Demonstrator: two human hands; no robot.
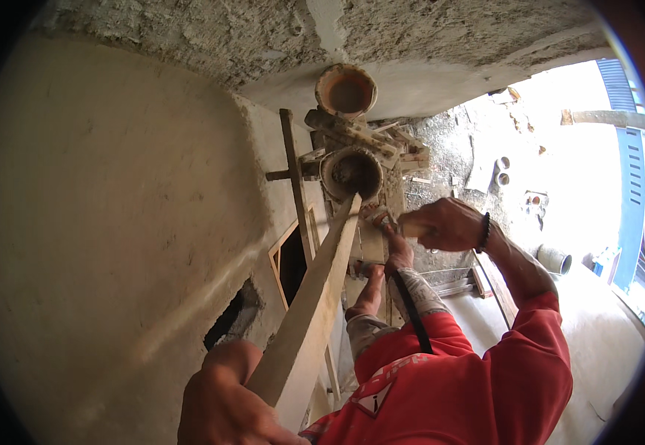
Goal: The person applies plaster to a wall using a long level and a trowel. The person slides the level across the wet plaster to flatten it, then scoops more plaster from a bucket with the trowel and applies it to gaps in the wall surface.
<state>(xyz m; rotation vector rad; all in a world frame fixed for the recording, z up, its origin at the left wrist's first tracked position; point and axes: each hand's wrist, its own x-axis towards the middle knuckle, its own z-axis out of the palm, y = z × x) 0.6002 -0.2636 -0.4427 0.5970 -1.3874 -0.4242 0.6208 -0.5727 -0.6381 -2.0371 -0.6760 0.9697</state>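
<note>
A long, pale, straight-edged board [315, 297] runs from low left up toward the middle, its far end in front of a mortar-crusted bucket [326, 178]. My left hand [226, 404] is wrapped round its near part, close to the wall. Out to the right, my right hand [450, 225] is closed in a fist round a short tan handle [414, 228]. What tool the handle belongs to cannot be made out. Below that hand, my bare legs and feet stand on narrow planks.
A second bucket [322, 93], orange inside, stands beyond rough timbers [352, 133]. A smooth plastered wall [115, 185] fills the left, with a jagged hole [233, 315] near my left hand. Rubble ground [448, 159] lies far below to the right, with a cylindrical container [554, 259].
</note>
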